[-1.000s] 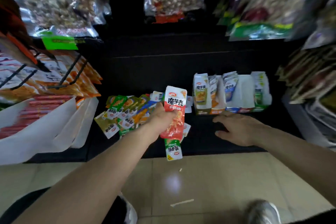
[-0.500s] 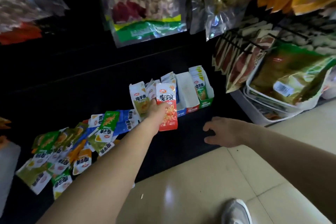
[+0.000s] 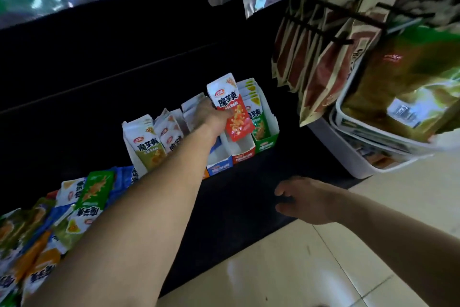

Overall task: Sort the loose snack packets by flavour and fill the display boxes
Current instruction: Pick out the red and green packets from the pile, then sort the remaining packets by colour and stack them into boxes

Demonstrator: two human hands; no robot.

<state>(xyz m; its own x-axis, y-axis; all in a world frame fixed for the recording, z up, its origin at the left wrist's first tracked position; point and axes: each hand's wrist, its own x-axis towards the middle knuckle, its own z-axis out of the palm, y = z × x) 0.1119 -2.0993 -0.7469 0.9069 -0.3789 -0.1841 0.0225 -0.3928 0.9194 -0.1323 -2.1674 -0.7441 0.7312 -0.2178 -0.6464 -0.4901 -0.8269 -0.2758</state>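
The left arm stretches out nearly straight from the lower left corner toward the row of display boxes at the back of the black shelf (image 3: 236, 227). The left hand (image 3: 211, 117) is seen from its back, thumb and fingers pinching a red-and-white snack packet (image 3: 230, 107) by its left edge. The packet stands upright, tilted slightly left. Its lower end hangs just over the open top of the red-fronted cardboard display box (image 3: 244, 157), which sits between the blue-fronted cardboard box (image 3: 219, 170) and the green-fronted cardboard box (image 3: 266, 144). The green-fronted box holds a standing stack of green-and-white packets (image 3: 257, 117), directly behind the held packet. The right forearm comes in from the lower right. The right hand (image 3: 308, 199) is palm down over the front part of the shelf, fingers loosely curled and holding nothing; whether it touches the shelf cannot be told. A loose heap of green, blue and orange snack packets (image 3: 82, 204) lies on the shelf to the left, partly hidden under the left forearm. A white plastic basket (image 3: 353, 157) stands on the pale tiled floor (image 3: 298, 269) to the right of the boxes.
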